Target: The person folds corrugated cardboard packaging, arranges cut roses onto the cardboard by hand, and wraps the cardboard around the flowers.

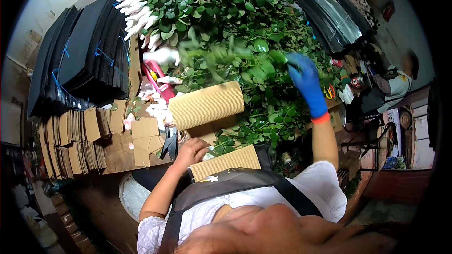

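My right hand [303, 80], in a blue glove with an orange cuff, is raised at the right and closed on a leafy rose stem [226, 56]. The stem is blurred and stretches leftward to a white-wrapped flower head [162, 56]. My bare left hand [192, 153] is low, close to my body, with its fingers curled together beside a white flower head [208, 154]. Whatever lies under those fingers is hidden. Just right of it is a corrugated cardboard panel [228, 162]; another corrugated panel [207, 105] stands farther out, with leafy stems between the two.
A big heap of leafy stems [212, 0] with white-wrapped heads fills the far side. A pink tool [159, 82], black-handled scissors [170, 145] and cardboard pieces [147, 136] lie left. Tied black sheets [89, 51] stack beyond. Another person [398, 84] is at the right.
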Demonstrator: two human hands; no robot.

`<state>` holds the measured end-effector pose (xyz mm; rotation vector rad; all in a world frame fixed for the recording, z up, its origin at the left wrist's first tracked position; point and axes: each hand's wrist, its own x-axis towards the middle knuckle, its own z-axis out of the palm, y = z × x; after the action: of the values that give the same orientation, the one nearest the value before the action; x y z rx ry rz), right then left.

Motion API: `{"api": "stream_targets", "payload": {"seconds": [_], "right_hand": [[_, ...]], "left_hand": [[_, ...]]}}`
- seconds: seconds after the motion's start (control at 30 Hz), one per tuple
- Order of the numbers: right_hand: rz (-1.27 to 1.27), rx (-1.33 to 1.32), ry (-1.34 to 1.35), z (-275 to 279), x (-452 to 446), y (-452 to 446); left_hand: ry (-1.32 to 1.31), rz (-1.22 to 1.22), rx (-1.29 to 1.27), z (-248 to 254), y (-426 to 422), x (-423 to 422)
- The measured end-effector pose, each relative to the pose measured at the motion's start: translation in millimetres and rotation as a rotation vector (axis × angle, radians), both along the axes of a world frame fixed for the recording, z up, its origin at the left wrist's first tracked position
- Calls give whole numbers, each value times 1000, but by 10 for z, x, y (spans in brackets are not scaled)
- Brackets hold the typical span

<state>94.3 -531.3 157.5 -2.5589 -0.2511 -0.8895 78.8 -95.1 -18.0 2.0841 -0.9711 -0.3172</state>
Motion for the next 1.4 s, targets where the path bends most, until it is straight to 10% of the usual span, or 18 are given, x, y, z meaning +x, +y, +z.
{"api": "stream_targets", "payload": {"seconds": [0.1, 0.2, 0.27, 0.47, 0.63, 0.73, 0.87, 0.9, 1.0, 1.4], "right_hand": [[117, 212, 317, -442, -599, -120], [66, 9, 514, -905, -1009, -86], [2, -218, 700, -1084, -1121, -29], [43, -548, 1032, -567, -497, 27], [-16, -366, 212, -915, 1407, 106], [-270, -833, 126, -1601, 2352, 70], [-257, -788, 563, -1707, 2671, 106], [-244, -746, 715, -1519, 2670, 132], [-317, -518, -46, -701, 2208, 77], [-61, -352, -159, 292, 695, 79]], "left_hand": [[302, 143, -104, -36, 9, -46], [153, 197, -132, -318, 78, -33], [510, 309, -306, -305, 36, -87], [167, 71, -44, -92, 73, 4], [215, 81, -63, -24, 11, 10], [219, 82, -69, -26, 9, 12], [281, 79, -63, 72, 10, 13], [280, 79, -57, 86, 6, 19], [223, 77, -50, 6, 13, 3], [-56, 183, -119, -315, -72, 24]]}}
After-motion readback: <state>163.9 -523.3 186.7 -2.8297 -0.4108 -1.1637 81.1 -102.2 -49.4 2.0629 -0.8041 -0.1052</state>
